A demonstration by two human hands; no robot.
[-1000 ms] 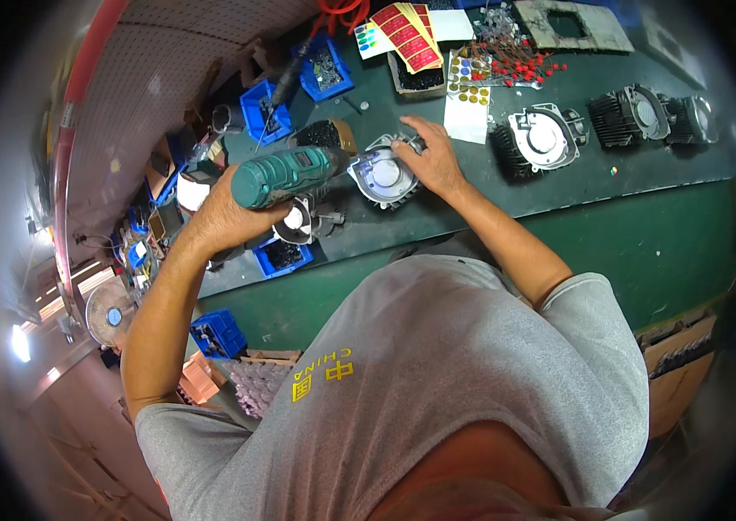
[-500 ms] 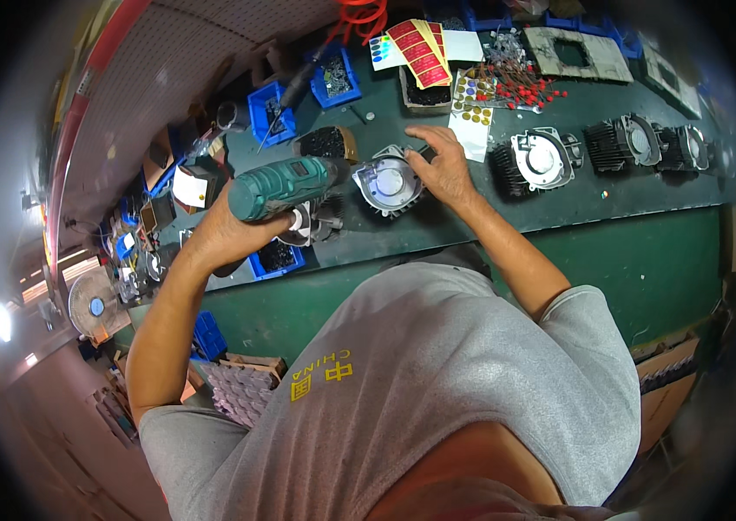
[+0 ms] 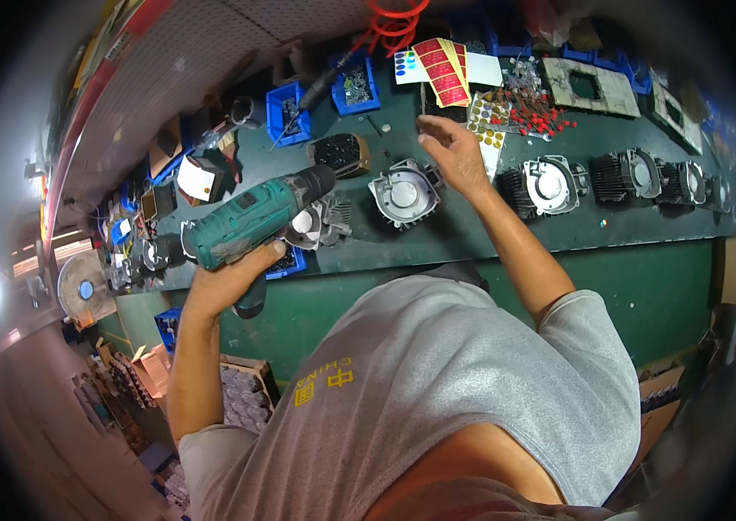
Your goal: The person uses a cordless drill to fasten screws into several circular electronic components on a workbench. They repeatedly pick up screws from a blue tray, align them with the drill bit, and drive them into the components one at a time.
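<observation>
Gripping a teal-and-black cordless power drill (image 3: 251,221), the left hand (image 3: 233,276) sits left of centre in the frame, thumb along the handle, other fingers mostly hidden beneath. Near the middle, a round silver metal housing (image 3: 404,195) lies on the dark-green workbench (image 3: 463,241), apart from the drill's black chuck. Right of and above it, the right hand (image 3: 463,161) hangs with thumb and forefinger parted. Three red-and-cream label sheets (image 3: 444,74) lie at upper centre.

Drill (image 3: 242,217) was teal and black. Housing (image 3: 404,193) silver. Shirt (image 3: 481,373) grey, yellow print (image 3: 325,386). Bin (image 3: 359,108) blue, hose (image 3: 398,28) red, labels (image 3: 444,74) red, yellow-edged. Bench (image 3: 637,215) dark green. Stickers (image 3: 491,116) gold-dotted on white.
</observation>
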